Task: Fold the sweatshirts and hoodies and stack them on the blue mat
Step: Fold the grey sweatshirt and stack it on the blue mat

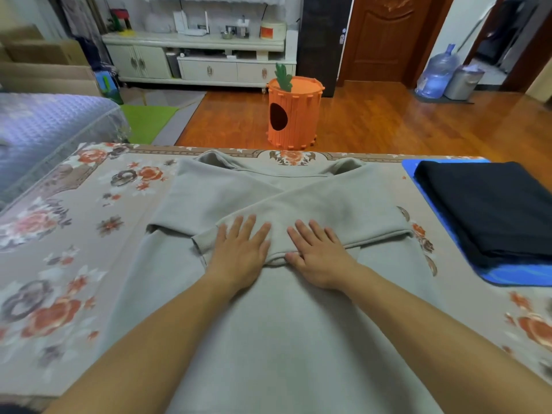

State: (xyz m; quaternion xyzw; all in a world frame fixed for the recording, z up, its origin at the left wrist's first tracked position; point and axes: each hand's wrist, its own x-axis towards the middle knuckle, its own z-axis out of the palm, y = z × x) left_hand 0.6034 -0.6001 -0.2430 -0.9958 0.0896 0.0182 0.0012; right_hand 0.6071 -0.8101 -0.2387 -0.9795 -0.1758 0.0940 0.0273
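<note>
Both sleeves are crossed on the grey sweatshirt. They are pressed by the left hand and right hand (fingers flat, holding nothing).

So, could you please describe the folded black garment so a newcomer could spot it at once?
Start at the floral table and look to its right end, where a blue mat lies. The black garment sits folded on it, unlike the grey sweatshirt spread under both hands.

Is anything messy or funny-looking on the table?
Nothing much. The grey sweatshirt lies flat with its sleeves crossed, both hands, left hand and right hand, pressing on them. A dark folded garment sits neatly on the blue mat. Nothing looks spilled or torn.
</note>
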